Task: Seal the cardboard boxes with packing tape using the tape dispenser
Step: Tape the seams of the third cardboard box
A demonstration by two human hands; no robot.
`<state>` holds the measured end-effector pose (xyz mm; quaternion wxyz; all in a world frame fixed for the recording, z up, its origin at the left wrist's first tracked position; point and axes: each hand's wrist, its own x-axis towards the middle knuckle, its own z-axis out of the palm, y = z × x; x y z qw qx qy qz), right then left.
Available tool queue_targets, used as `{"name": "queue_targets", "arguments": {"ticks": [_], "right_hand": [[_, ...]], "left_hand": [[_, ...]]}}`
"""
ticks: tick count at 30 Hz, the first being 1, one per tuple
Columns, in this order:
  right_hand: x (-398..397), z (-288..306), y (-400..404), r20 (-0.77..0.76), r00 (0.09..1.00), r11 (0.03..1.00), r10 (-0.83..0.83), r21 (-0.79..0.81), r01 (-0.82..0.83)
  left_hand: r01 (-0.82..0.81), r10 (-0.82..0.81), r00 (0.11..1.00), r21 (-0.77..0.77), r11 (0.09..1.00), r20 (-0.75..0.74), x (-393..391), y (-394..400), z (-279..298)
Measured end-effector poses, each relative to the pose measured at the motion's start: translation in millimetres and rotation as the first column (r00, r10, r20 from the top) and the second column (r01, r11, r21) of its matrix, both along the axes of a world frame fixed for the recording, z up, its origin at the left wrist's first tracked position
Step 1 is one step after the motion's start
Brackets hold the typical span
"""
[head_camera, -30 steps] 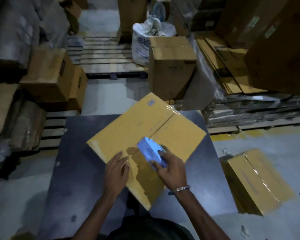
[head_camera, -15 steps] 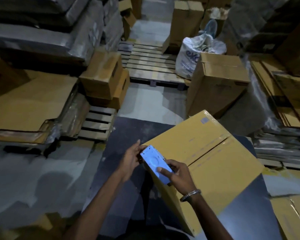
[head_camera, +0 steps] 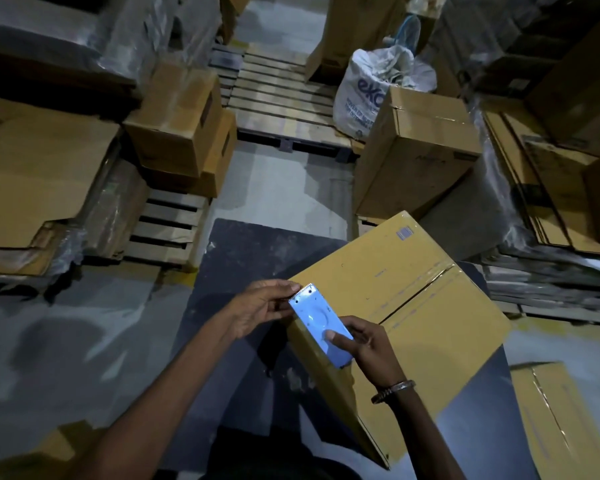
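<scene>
Two hands: right hand (head_camera: 368,344) grips blue tape dispenser (head_camera: 321,322); left hand (head_camera: 262,304) pinches its toothed end.
Box: cardboard box (head_camera: 413,306) overhangs table (head_camera: 243,251)'s right edge.
Risk: fingers nicked by teeth; tape may lift at corner.

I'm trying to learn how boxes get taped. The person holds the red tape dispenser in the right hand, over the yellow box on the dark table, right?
Almost. The tape dispenser is light blue, not red, as the head view shows. The rest holds: the right hand grips it over the yellow box on the dark table, while the left hand touches its toothed end.
</scene>
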<state>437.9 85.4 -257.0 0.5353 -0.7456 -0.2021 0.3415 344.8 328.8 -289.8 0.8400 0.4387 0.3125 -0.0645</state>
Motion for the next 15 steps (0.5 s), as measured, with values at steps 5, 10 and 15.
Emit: {"name": "queue_targets", "arguments": {"ticks": [5,10,15], "right_hand": [[0.6,5.8,6.3,-0.021,0.999,0.999,0.027,-0.035,-0.028],[-1.4,5.2,12.7,-0.096,0.995,0.996,-0.003,-0.085,-0.005],[-5.7,-4.2,6.1,-0.072,0.997,0.987,-0.002,-0.16,-0.01]], "left_hand": [[0.036,-0.036,0.999,0.063,0.997,-0.007,4.3,9.6,-3.6],[-0.001,0.03,0.991,0.219,0.976,-0.13,15.3,14.2,-3.7],[-0.032,0.126,0.965,0.374,0.927,-0.231,27.8,5.5,-13.7]]}}
